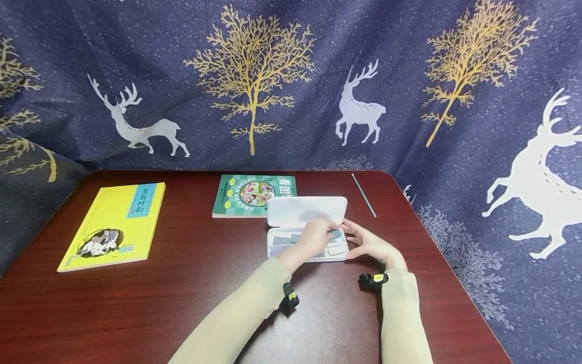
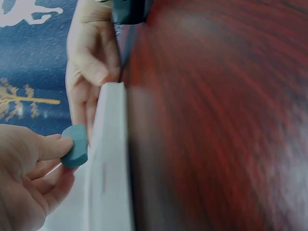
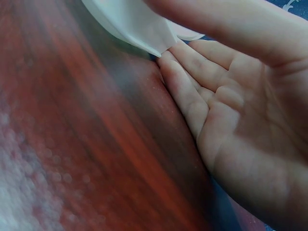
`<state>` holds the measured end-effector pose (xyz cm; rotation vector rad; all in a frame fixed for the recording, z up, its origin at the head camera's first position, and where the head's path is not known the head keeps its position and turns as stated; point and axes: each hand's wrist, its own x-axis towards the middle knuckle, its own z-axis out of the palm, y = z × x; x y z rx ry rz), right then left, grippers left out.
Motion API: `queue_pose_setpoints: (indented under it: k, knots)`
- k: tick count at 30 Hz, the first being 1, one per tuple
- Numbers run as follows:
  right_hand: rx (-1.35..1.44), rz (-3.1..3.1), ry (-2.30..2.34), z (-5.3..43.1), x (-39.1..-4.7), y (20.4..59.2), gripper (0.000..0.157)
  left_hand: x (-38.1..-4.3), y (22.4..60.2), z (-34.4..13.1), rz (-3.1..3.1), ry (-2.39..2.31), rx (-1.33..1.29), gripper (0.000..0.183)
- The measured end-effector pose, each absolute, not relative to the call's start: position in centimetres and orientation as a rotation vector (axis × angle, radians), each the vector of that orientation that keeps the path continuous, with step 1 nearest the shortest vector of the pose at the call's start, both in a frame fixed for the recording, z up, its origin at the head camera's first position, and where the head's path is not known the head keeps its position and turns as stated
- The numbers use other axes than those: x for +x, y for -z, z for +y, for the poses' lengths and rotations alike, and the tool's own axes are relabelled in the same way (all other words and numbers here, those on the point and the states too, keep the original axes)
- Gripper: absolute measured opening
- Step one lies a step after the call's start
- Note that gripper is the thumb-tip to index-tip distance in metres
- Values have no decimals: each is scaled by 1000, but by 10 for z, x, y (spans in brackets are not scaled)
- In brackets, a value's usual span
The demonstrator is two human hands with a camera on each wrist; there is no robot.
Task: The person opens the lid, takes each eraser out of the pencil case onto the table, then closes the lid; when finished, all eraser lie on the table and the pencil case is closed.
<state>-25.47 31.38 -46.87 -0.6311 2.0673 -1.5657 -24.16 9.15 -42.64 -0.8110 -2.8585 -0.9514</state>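
A white pencil case lies on the table with its lid raised toward the back. Over the right part of its tray is my left hand, pinching a teal eraser between thumb and fingers. Several grey-green blocks and a pale block lie in the case, some partly hidden by the left hand. My right hand holds the case's right end, thumb at the front corner and fingers farther back along the side.
A green book lies behind the case, partly covered by the lid. At the left is a yellow book. A thin pencil-like stick lies at the back right, near the table's edge. A patterned blue curtain hangs behind the table.
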Motion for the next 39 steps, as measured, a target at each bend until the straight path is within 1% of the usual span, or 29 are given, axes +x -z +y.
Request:
queue_pose_setpoints:
  k: [8, 15, 23, 31, 39]
  knots:
    - [-613, 2084, 1558, 314, -256, 469, 102, -243, 423, 58, -2793, 1172, -807, 24]
    - [-587, 2081, 1548, 313, -253, 469, 102, -245, 426, 24, -2774, 1187, -777, 22]
    - [-586, 2112, 1547, 314, -253, 470, 103, -250, 420, -15, -2792, 1229, -737, 23]
    - [-584, 2114, 1542, 313, -254, 471, 102, -252, 416, -49, -2835, 1298, -793, 23]
    - [-591, 2109, 1544, 311, -254, 471, 103, -253, 415, -79, -2903, 1339, -781, 21]
